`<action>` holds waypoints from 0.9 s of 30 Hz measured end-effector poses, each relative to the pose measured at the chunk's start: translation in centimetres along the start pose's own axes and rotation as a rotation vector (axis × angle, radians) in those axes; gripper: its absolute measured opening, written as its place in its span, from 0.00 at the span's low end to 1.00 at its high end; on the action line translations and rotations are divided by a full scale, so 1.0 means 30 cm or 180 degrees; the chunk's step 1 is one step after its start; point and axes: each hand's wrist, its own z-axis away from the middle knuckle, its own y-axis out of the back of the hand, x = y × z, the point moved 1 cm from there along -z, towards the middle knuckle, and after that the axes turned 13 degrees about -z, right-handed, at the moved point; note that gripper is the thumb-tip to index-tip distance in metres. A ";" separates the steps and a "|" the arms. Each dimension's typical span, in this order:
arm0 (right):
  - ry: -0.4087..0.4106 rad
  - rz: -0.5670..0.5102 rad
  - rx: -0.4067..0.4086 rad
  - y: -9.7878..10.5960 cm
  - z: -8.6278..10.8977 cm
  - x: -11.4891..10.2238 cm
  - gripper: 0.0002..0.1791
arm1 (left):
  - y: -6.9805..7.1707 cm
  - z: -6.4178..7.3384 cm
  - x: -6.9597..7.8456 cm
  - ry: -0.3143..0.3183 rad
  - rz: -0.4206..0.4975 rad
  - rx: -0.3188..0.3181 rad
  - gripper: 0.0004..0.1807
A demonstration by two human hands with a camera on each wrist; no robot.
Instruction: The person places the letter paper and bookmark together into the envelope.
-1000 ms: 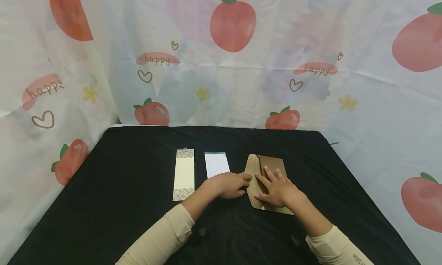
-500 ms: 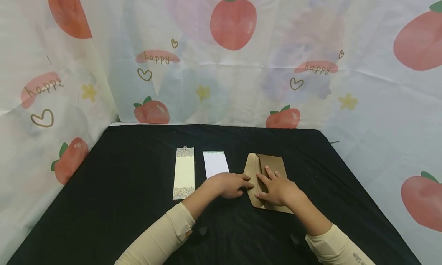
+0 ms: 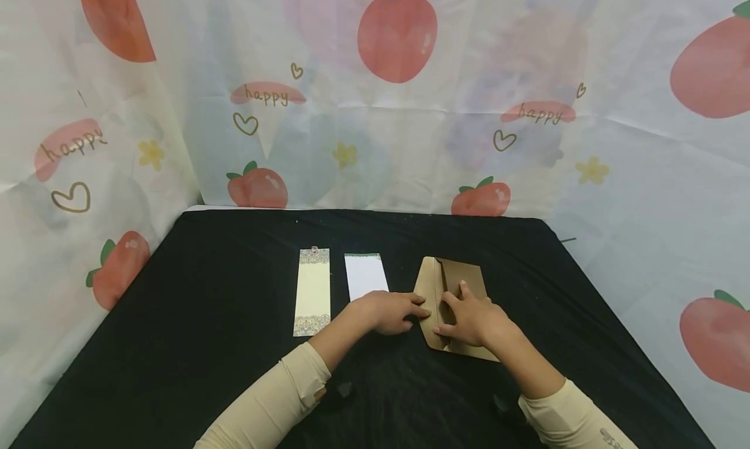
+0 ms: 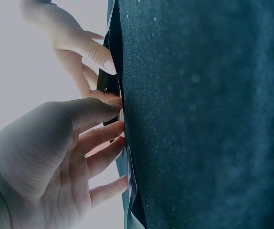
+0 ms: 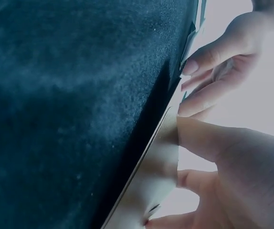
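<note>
A brown kraft paper envelope (image 3: 467, 271) lies on the black cloth in the head view, its flap (image 3: 426, 280) spread out to the left. My left hand (image 3: 389, 312) rests its fingertips on the outer edge of that flap. On the envelope's body is my right hand (image 3: 477, 320), thumb near the flap fold and index and middle fingers bent at the mouth of the pocket. In the right wrist view, the right thumb and fingertips touch the envelope's surface (image 5: 146, 186). From the left wrist view, the left fingers (image 4: 101, 138) reach down with little bend.
Left of the envelope lies a white sheet (image 3: 366, 276) with a green top edge, partly covered by my left hand. Farther left is a long cream card (image 3: 312, 293) with lace-patterned ends and a small clip on top. A fruit-printed curtain (image 3: 375, 143) stands behind the black-covered table (image 3: 176, 345).
My right fingers have drawn in from a flatter spread and now bend more at the pocket's mouth. The left fingertips have slid slightly right onto the flap.
</note>
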 end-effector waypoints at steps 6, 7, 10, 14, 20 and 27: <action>0.0014 -0.0197 0.0022 -0.001 -0.004 0.007 0.44 | -0.001 0.001 -0.004 0.0032 0.0005 -0.0033 0.26; 0.0030 -0.0217 0.0027 -0.001 -0.005 0.008 0.44 | -0.002 0.001 -0.004 0.0038 0.0007 -0.0040 0.26; 0.0042 -0.0241 0.0016 -0.004 -0.005 0.014 0.46 | -0.003 0.002 -0.005 0.0065 0.0017 -0.0064 0.26; 0.0067 -0.0232 -0.0064 0.000 -0.002 0.017 0.48 | -0.003 0.002 -0.005 0.0091 0.0019 -0.0084 0.26; 0.0219 -0.0221 -0.0116 0.004 0.002 0.013 0.44 | 0.003 0.006 -0.001 0.0104 0.0050 -0.0094 0.26; 0.0192 -0.0353 -0.0062 0.016 0.017 0.017 0.43 | 0.004 0.006 -0.003 0.0104 0.0108 -0.0108 0.26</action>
